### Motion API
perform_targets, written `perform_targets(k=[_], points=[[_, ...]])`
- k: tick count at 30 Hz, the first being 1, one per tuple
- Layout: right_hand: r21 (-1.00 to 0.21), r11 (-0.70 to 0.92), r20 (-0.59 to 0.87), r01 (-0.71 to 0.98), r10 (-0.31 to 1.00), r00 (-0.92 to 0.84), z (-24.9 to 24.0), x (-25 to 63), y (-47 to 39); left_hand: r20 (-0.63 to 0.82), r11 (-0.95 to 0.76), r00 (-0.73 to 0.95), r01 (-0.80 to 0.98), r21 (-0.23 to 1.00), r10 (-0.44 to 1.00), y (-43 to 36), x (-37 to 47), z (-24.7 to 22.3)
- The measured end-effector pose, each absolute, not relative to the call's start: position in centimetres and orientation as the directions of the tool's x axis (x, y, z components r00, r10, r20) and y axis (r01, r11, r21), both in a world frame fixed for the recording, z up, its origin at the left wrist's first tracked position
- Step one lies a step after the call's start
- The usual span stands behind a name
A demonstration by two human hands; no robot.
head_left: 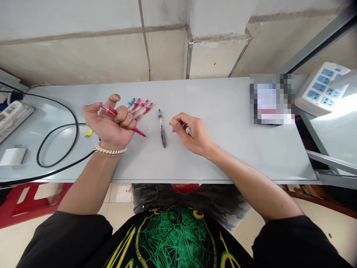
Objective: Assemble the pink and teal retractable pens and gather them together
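Note:
My left hand [114, 121] is turned palm up above the left part of the table, its fingers wrapped round a red pen [139, 131]. The pen's clear end shows near the thumb, and its red end sticks out on the right side of the fist. Beyond that hand lie several clear pens [145, 108] with red or blue parts, partly hidden by the fingers. A grey-and-clear pen [161, 128] rests between my hands. To its right is my right hand [189, 132], fingers curled and thumb against the fingertips, with nothing visible in them.
Black cable [76, 130] loops over the left of the grey table [223, 163], near a yellow tag [88, 133] and a white adapter [13, 156]. A blurred phone-like object [269, 102] lies at right, beside a white power strip [320, 89]. A wall backs the table.

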State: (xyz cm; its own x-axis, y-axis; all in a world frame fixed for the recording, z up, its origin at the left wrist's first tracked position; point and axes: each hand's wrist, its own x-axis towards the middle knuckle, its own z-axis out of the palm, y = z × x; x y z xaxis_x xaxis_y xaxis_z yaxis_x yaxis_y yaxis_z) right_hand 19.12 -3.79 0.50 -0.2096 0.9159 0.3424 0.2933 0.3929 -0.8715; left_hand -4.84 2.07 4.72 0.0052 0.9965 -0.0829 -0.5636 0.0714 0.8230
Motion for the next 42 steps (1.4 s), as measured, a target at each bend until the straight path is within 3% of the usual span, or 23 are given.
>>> perform_targets(k=[4,7,10,12,14,17,21,24,26,28,30,33,39,42], points=[[-0.808,0.483,0.417,0.337,0.874,-0.25,0.2,19.1,-3.8,-0.025,0.006,-0.03,-0.526,0.85,0.999,2.0,-4.6,4.6],[-0.745,0.526,0.421,0.41,0.848,-0.323,0.0,19.0,-4.0,0.257,-0.256,-0.049,-0.379,0.889,0.965,1.9,-4.4,3.5],[-0.634,0.557,0.329,0.536,0.822,-0.465,-0.2,18.6,-4.2,0.482,-0.482,-0.01,-0.066,0.874,0.876,1.9,-4.3,1.7],[-0.548,0.581,0.233,0.602,0.797,-0.557,-0.2,18.2,-4.3,0.459,-0.47,0.103,0.242,0.849,0.882,2.0,-4.4,0.4],[-0.476,0.588,0.145,0.653,0.785,-0.602,0.1,17.9,-4.3,0.416,-0.455,0.192,0.481,0.749,0.889,2.3,-4.5,-0.6],[-0.409,0.527,0.047,0.745,0.828,-0.559,0.7,17.9,-4.2,0.373,-0.462,0.275,0.589,0.663,0.886,3.0,-4.8,-1.7],[-0.458,0.385,0.03,0.801,0.908,-0.419,0.8,19.0,-3.7,0.396,-0.455,0.232,0.558,0.694,0.889,3.5,-5.0,-2.1],[-0.628,0.32,0.163,0.709,0.945,-0.283,0.0,19.8,-3.2,0.44,-0.449,0.15,0.526,0.723,0.885,3.3,-4.5,-1.8],[-0.743,0.335,0.259,0.58,0.942,-0.212,-0.4,19.9,-3.0,0.424,-0.42,0.089,0.418,0.806,0.901,2.9,-4.0,-1.3],[-0.824,0.363,0.305,0.436,0.931,-0.199,-0.4,19.7,-3.0,0.283,-0.296,0.092,0.184,0.937,0.955,2.4,-3.4,-0.7],[-0.873,0.362,0.306,0.327,0.928,-0.212,-0.2,19.4,-3.1,0.089,-0.083,0.21,-0.04,0.996,0.974,1.9,-2.9,-0.1],[-0.91,0.314,0.268,0.269,0.943,-0.196,0.4,19.3,-3.2,0.003,0.061,0.313,-0.195,0.979,0.95,1.4,-2.6,0.6],[-0.942,0.193,0.131,0.273,0.965,-0.228,1.2,19.6,-3.3,0.099,-0.028,0.257,-0.264,0.964,0.961,0.9,-2.0,0.4],[-0.916,0.238,0.172,0.322,0.96,-0.219,0.9,19.4,-3.5,0.086,-0.028,0.204,-0.27,0.962,0.975,0.6,-1.4,0.2]])
